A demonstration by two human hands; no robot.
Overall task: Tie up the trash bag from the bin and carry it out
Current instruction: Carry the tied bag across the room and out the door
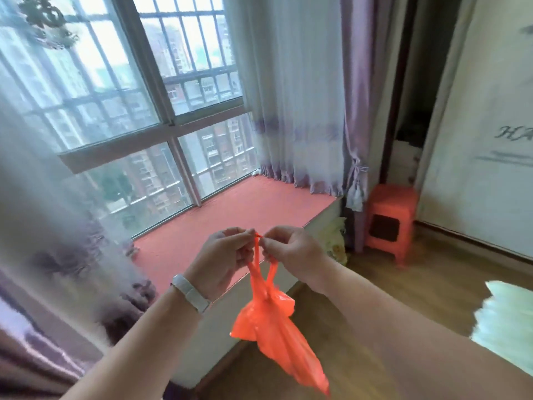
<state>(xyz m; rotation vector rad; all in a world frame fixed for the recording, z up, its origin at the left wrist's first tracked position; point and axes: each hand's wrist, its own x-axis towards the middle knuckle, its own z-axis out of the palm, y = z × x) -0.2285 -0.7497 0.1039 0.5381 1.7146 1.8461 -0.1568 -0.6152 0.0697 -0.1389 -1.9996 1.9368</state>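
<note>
Left hand [223, 255] and right hand [291, 254] each pinch a handle end of a small orange trash bag [271, 321], hanging between them above the floor. Its neck looks already knotted; the handles seem mid-tie, carrying out remains.

both forearms reach forward, raised; left hand [223, 256] and right hand [291, 251] nearly meet, fingertips pinched tight in a small grip; left wrist wears a pale band

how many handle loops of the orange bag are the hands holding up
2: one handle loop runs up into the left hand, the other handle loop into the right hand; their tips meet between the fingers.
</note>
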